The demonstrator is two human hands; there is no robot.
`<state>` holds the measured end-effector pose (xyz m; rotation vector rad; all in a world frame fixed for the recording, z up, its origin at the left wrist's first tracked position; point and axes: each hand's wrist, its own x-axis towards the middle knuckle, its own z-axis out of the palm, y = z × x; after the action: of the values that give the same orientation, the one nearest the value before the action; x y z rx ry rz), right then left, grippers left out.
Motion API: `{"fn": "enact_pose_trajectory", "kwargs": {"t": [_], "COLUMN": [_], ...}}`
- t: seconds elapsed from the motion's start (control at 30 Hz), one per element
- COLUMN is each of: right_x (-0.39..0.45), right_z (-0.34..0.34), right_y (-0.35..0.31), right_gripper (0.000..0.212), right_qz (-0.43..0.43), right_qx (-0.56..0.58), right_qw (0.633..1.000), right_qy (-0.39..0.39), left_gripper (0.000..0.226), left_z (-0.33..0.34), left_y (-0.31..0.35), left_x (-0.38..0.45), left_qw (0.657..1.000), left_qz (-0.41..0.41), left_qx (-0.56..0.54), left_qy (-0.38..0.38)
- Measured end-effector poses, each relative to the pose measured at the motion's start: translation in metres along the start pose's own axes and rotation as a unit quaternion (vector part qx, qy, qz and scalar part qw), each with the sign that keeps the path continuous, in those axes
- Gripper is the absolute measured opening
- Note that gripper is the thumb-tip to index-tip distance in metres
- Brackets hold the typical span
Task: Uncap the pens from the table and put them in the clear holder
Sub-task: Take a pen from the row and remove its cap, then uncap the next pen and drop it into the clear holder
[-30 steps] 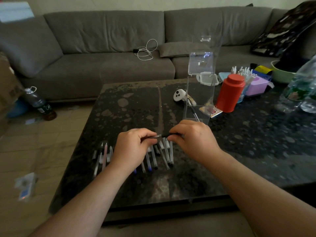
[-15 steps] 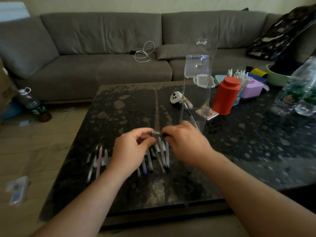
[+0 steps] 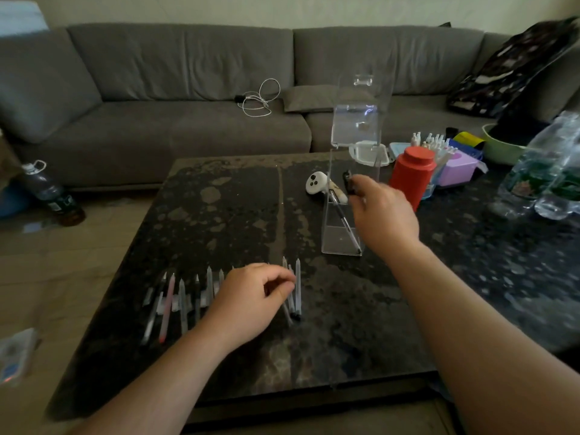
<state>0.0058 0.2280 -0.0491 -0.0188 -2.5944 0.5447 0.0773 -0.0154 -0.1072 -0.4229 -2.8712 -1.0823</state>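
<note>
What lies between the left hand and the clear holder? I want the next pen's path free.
In the head view, only bare dark tabletop separates the left hand from the clear holder.

View: just one, worn on the head.
Where from: above the near edge of the dark stone table point(image 3: 219, 215), up high.
Looks: forward and down across the table, toward the grey sofa point(image 3: 188, 89) at the back.
How near: very close to the arms, which reach in from the bottom; sofa far off.
Lens: wide, bends the edges; right side blurry.
Shared part: none, only one view.
</note>
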Motion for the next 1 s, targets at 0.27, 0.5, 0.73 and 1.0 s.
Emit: {"fn": "enact_pose_trajectory", "kwargs": {"t": [0.27,0.5,0.73,1.0], "right_x": [0.003,-0.015,-0.046,-0.059], "right_z": [0.006,0.003,0.044,0.055], "right_y": [0.001,-0.006,-0.034,-0.034], "right_gripper": [0.034,0.025,0.015,0.016], "right_qz": [0.01,-0.063,-0.064,-0.086], "right_qx": [-0.044,-0.012,-0.043,-0.033], "right_qw": [0.991,0.997,0.926,0.905], "right_qy": [-0.124,0.031,-0.37,-0.415], "left_gripper": [0.019,0.018,0.033,0.051], "left_z": [0.006,0.008,0.016,0.034], "left_y": [-0.01,-0.013,-0.011,-0.014], "left_x": [0.008,0.014,0.019,0.023], "left_qw": [0.999,0.997,0.989,0.978], "left_qz": [-0.002,-0.012,-0.041,-0.046], "left_qx": [0.029,0.081,0.142,0.201], "left_qy": [-0.017,-0.014,0.01,-0.019]}}
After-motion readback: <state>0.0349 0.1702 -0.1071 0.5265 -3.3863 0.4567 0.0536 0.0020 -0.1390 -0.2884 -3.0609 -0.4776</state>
